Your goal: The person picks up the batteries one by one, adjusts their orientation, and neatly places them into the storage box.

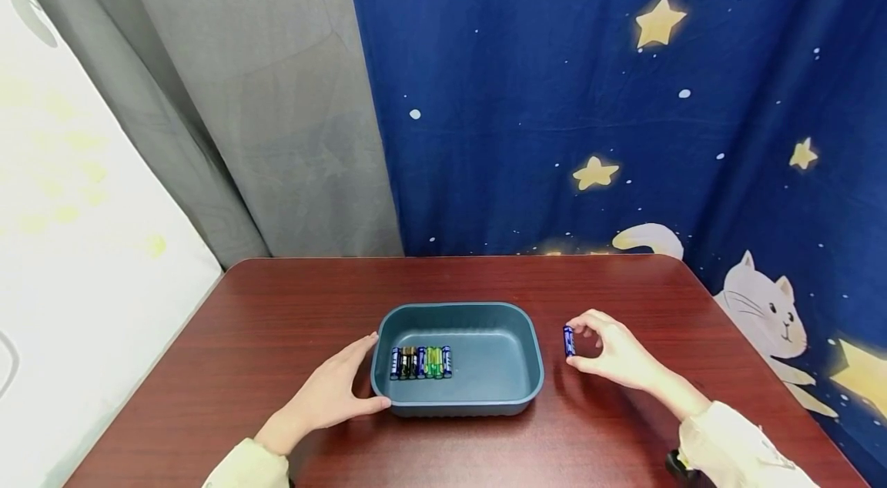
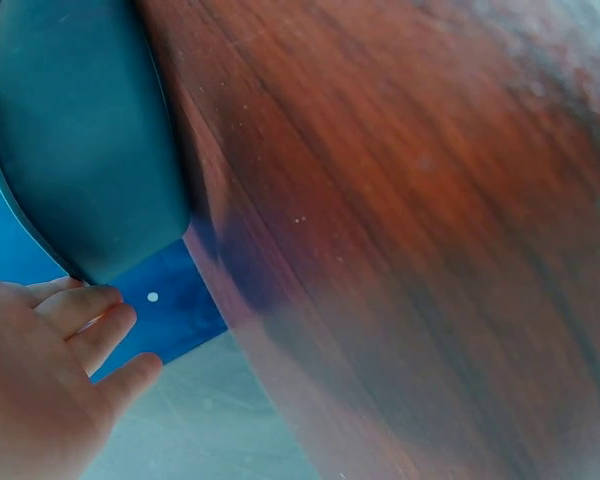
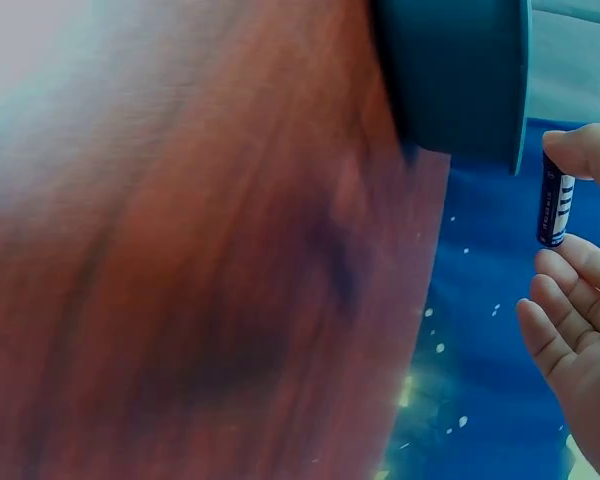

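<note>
A blue-grey plastic bin stands on the table, with several batteries in a row at its left end, some dark blue, some black, some green. My left hand touches the bin's left side, fingers extended and thumb at the near left corner. In the left wrist view its fingertips meet the bin's outer wall. My right hand pinches a dark blue battery by its ends between thumb and finger, right of the bin. The right wrist view shows that battery upright beside the bin.
The bin rests on a dark red wooden table. Behind it hang a grey curtain and a blue curtain with stars and a white cat. A white patterned surface lies along the left side.
</note>
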The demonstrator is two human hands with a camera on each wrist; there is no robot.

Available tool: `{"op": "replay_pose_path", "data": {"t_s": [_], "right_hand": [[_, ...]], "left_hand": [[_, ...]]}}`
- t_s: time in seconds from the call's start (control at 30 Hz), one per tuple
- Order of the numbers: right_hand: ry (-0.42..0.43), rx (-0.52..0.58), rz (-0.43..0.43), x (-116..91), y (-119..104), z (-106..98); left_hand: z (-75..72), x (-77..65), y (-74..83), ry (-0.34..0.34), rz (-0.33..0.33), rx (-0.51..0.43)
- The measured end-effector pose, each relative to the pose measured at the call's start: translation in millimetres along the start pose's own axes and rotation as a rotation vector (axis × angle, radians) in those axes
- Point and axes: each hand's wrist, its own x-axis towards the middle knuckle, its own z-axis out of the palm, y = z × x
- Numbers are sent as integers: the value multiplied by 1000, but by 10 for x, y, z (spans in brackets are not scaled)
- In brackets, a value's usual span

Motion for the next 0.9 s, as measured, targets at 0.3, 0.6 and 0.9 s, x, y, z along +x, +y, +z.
{"op": "replay_pose_path", "data": {"t_s": [0.3, 0.6, 0.9], "right_hand": [[4, 6, -41, 256, -76, 54], [-46, 40, -64, 460, -172, 221], [-99, 58, -83, 630, -278, 457]], "left_hand": [[8, 12, 5, 3, 1, 8], [9, 12, -4, 1, -1, 13], [-1, 6, 3, 1, -2, 14]]}}
